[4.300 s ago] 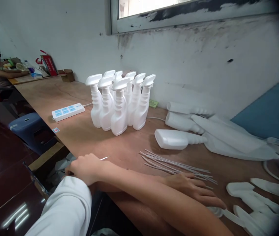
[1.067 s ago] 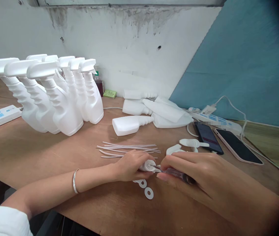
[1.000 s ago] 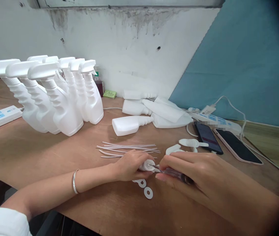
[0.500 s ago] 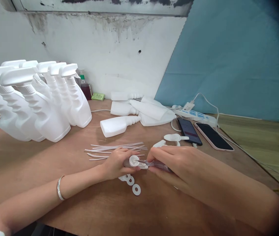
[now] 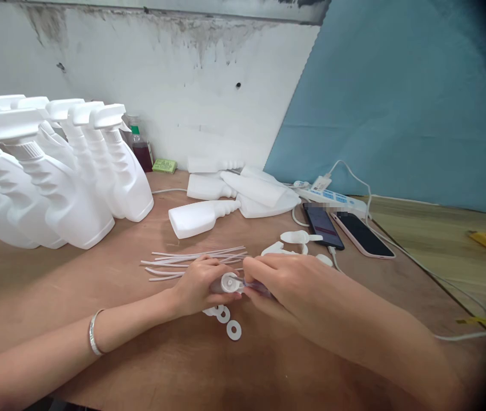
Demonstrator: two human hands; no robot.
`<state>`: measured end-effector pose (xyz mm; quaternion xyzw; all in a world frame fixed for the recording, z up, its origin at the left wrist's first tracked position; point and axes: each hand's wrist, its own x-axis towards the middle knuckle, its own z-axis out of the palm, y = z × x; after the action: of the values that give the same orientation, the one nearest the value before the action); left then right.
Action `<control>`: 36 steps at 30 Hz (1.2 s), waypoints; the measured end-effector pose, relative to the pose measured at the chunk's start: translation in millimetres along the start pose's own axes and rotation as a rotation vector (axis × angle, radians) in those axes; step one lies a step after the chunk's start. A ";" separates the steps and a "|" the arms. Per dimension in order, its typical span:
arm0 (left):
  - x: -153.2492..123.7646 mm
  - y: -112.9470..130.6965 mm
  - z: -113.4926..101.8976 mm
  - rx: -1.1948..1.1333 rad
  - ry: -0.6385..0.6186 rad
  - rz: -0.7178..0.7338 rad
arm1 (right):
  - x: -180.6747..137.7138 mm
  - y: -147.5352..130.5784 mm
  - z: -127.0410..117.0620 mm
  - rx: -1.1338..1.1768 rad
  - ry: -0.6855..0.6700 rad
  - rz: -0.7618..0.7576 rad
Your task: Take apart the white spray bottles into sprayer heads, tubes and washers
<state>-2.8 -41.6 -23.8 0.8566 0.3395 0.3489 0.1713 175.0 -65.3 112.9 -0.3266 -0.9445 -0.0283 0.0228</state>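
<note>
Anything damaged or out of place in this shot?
The wall looks damaged: dark stains streak it below the metal frame, and there is a dark hole or spot. Two phones beside the loose white parts seem slightly out of place on this worktable.

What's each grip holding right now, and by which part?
Left grip: a white plastic piece, around its body. Right grip: a slim tool, by its clear handle.
</note>
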 end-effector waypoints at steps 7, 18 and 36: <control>0.8 0.4 2.4 -0.007 0.073 0.035 | 3.1 -3.3 8.7 -0.041 0.067 -0.016; -0.5 3.5 -0.5 0.093 0.056 0.055 | 0.5 4.6 -0.9 -0.056 0.028 -0.054; 0.7 2.1 -0.4 0.040 0.088 -0.045 | 8.8 -10.3 8.1 0.080 0.024 0.031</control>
<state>-1.7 -42.6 -22.1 0.8357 0.3726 0.3757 0.1469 161.5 -67.4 105.0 -0.3397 -0.9393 0.0059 0.0475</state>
